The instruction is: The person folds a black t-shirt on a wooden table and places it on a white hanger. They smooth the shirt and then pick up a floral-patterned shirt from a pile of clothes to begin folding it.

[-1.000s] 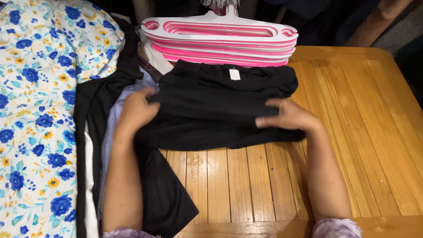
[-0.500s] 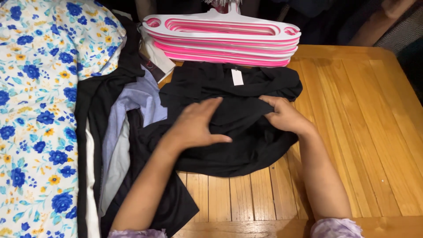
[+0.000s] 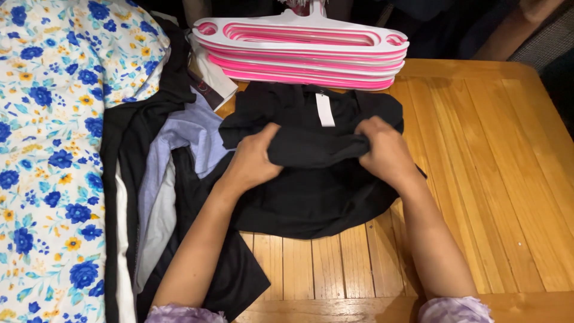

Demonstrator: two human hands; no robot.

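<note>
Head view, single camera, looking down at a wooden slatted table [image 3: 478, 179].

Black garment [image 3: 317, 191] lies in the middle of the table, white neck label [image 3: 325, 109] facing up near its far edge. Left hand [image 3: 254, 158] and right hand [image 3: 385, 149] both closed on a bunched fold of the black fabric, gathered into a roll between them above the rest of the cloth. Fingers curled in; thumbs hidden under the fold, so exact pinch points cannot be told.

Just beyond the garment: stack of pink and white plastic hangers [image 3: 302, 51], near edge close to or touching the collar.

Left of the garment: pile of clothes, a pale lilac shirt [image 3: 185, 137] on top of dark pieces, with a blue floral fabric [image 3: 54, 149] covering the left margin. The black garment's left edge overlaps this pile.

Risks, as judged:
- The fold is uneven; a loose grip on one side would let the roll slump and undo.
- Dark cloth beneath the left forearm may get caught up with the black garment, since the two are hard to tell apart.
- Pushing forward could nudge the hanger stack.
</note>
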